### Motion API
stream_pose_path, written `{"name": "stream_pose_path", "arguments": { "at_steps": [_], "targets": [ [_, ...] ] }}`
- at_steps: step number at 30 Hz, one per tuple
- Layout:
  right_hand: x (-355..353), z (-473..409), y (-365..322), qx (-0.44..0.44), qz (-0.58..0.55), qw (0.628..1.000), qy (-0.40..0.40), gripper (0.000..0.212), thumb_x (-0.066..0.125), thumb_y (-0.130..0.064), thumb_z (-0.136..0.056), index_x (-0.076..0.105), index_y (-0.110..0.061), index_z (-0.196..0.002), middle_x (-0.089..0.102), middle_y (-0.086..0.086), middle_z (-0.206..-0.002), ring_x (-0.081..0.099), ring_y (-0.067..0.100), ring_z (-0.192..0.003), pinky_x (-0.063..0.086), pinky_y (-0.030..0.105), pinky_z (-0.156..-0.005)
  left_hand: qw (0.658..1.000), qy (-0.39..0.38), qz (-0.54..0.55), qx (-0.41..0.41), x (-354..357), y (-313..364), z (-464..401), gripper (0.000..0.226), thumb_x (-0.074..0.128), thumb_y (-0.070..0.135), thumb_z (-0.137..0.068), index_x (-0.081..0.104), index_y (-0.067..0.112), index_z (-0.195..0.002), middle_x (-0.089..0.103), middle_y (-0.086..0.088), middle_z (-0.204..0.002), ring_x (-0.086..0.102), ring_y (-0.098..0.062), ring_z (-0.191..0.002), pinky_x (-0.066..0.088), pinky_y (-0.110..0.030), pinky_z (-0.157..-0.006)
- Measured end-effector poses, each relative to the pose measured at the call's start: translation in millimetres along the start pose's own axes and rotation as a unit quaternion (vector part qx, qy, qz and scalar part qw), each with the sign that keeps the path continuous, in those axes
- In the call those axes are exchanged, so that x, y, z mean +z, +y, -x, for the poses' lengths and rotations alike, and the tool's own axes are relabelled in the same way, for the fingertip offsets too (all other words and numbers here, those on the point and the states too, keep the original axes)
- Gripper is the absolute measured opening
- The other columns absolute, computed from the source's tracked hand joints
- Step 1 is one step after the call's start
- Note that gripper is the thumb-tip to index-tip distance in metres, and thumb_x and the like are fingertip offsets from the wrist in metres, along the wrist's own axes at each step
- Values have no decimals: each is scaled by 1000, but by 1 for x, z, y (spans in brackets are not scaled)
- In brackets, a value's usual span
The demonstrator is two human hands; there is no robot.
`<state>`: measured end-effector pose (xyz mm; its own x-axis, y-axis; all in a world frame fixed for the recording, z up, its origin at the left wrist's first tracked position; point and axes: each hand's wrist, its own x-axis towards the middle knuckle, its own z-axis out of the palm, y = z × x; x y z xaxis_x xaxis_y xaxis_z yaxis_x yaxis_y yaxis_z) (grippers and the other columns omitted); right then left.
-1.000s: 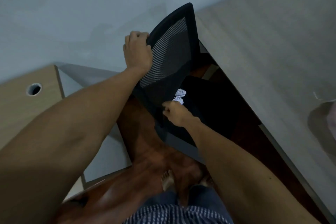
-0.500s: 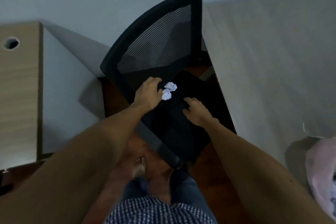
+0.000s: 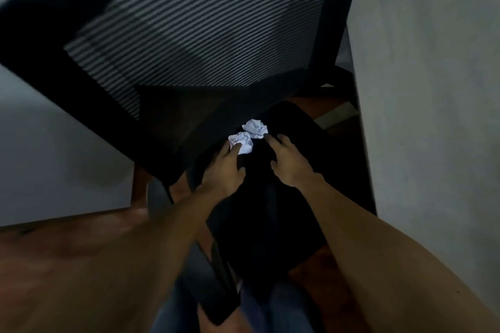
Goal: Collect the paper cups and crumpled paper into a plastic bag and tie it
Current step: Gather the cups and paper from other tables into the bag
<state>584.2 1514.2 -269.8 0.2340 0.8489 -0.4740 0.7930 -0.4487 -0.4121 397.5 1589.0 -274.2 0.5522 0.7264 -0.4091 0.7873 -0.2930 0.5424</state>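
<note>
Two white crumpled paper balls lie on the black seat of an office chair (image 3: 284, 197), near the base of its backrest. My left hand (image 3: 226, 167) reaches over the seat, its fingertips touching the nearer paper ball (image 3: 242, 142). The farther paper ball (image 3: 255, 128) sits just behind it. My right hand (image 3: 286, 161) hovers beside the balls with fingers spread, its fingertips close to the farther ball and holding nothing. No plastic bag or paper cup is in view.
The chair's mesh backrest (image 3: 194, 30) rises over the seat and fills the top of the view. A grey desk surface (image 3: 433, 89) runs along the right. A pale cabinet side (image 3: 54, 157) stands at the left. Reddish-brown floor (image 3: 67, 238) lies below.
My left hand left the top of the backrest and came down to the paper balls on the seat. My right hand moved closer to them. The view has closed in on the chair.
</note>
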Motion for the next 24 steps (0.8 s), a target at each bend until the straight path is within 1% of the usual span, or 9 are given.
{"name": "stream_pose_path", "arguments": {
  "at_steps": [3,5,7,9,11,14,19,22,24],
  "targets": [
    [20,-46,13,-72,-1,996,43,82,55,6,-91,24,-26,-160,16,25,-163,30,45,-145,41,52,-110,1000,18,7,5,32,-17,-33,84,70,23,-89,22,28,-159,19,-7,-164,35,-29,-144,42,-42,-111],
    [33,-72,19,-110,-25,992,56,77,50,9,-92,26,-19,-159,15,27,-163,25,44,-147,33,53,-116,999,50,16,13,44,-21,-53,88,73,25,-88,21,33,-159,26,-6,-161,38,-27,-141,43,-42,-109],
    [44,-93,21,-107,-21,993,52,69,49,3,-95,33,-22,-157,21,23,-162,28,41,-146,34,51,-116,997,78,-10,1,52,-22,-69,78,72,29,-89,29,34,-155,37,-5,-153,42,-28,-135,46,-43,-103],
    [50,-107,21,-70,4,995,72,59,50,-2,-95,44,-23,-150,38,21,-146,42,41,-131,43,47,-104,995,88,-34,-21,56,-20,-76,65,67,31,-92,37,32,-150,45,-4,-146,44,-30,-130,47,-43,-95],
    [52,-107,19,-55,-1,992,112,50,49,1,-94,53,-17,-142,46,21,-130,48,39,-115,44,43,-93,993,99,-59,-24,58,-19,-75,59,66,33,-93,40,29,-146,48,-5,-141,46,-31,-126,47,-44,-90],
    [52,-99,19,-47,-6,989,137,41,49,3,-94,60,-10,-131,51,20,-122,51,37,-107,42,39,-87,990,109,-86,-21,56,-17,-66,55,65,36,-94,41,28,-143,50,-4,-137,52,-30,-118,47,-41,-83],
    [50,-88,22,-46,-20,985,166,21,53,-2,-94,64,-5,-111,54,13,-106,57,29,-96,36,20,-71,993,99,-68,-18,49,-12,-58,57,66,33,-91,39,26,-140,49,-5,-135,59,-33,-111,47,-42,-79],
    [46,-63,17,-8,-29,984,177,9,61,2,-86,61,-1,-94,59,18,-97,61,31,-83,47,32,-66,996,73,-57,-4,41,-10,-40,60,64,34,-91,36,25,-143,47,-6,-137,61,-35,-108,47,-43,-78],
    [37,-38,12,11,-16,983,182,11,61,6,-83,57,-3,-89,60,17,-93,62,32,-79,53,40,-65,997,58,-52,7,29,-6,-23,60,63,35,-90,36,26,-143,46,-6,-137,60,-37,-105,50,-45,-80]
  ]
}}
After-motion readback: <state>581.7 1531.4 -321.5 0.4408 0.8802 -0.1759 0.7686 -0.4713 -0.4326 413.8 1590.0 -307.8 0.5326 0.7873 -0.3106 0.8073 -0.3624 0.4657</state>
